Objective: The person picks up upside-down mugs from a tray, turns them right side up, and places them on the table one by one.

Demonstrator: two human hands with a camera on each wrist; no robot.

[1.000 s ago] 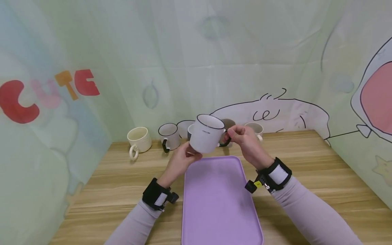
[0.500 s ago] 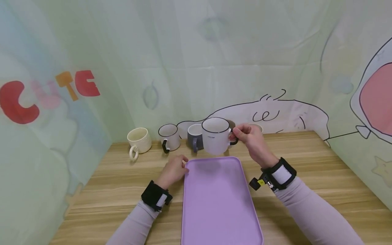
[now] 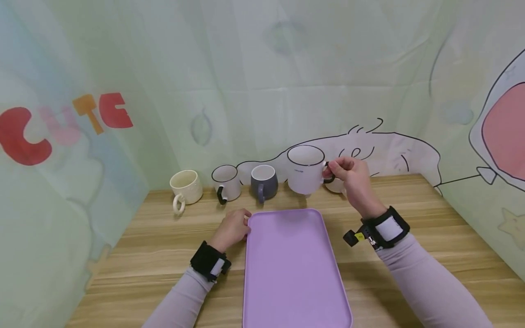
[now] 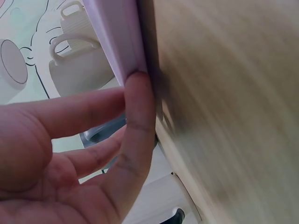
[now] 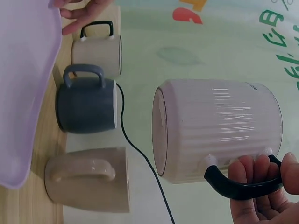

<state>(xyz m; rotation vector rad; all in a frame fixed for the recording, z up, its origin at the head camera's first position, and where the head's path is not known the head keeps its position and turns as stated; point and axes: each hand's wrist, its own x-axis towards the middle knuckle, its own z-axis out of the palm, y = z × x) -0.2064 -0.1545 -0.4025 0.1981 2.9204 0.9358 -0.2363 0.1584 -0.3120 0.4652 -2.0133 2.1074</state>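
My right hand (image 3: 354,184) grips the black handle (image 5: 243,186) of a white mug (image 3: 305,171) with a dark rim. The mug is raised upright above the back of the table, its ribbed side showing in the right wrist view. My left hand (image 3: 230,229) pinches the left edge of a purple tray (image 3: 295,269) near its far corner. In the left wrist view a fingertip (image 4: 138,86) presses right at the tray's rim. The raised mug hides the beige mug (image 5: 88,179) in the head view.
Along the back of the wooden table (image 3: 164,255) stand a cream mug (image 3: 186,187), a black-handled white mug (image 3: 227,183), and a dark blue mug (image 3: 264,183). Another pale mug (image 3: 336,185) is partly covered by the raised one. A printed curtain (image 3: 246,82) hangs behind.
My left hand has let go of the white mug's base and moved down to the tray's edge. My right hand has carried the mug to the right and back, levelling it from its tilt.
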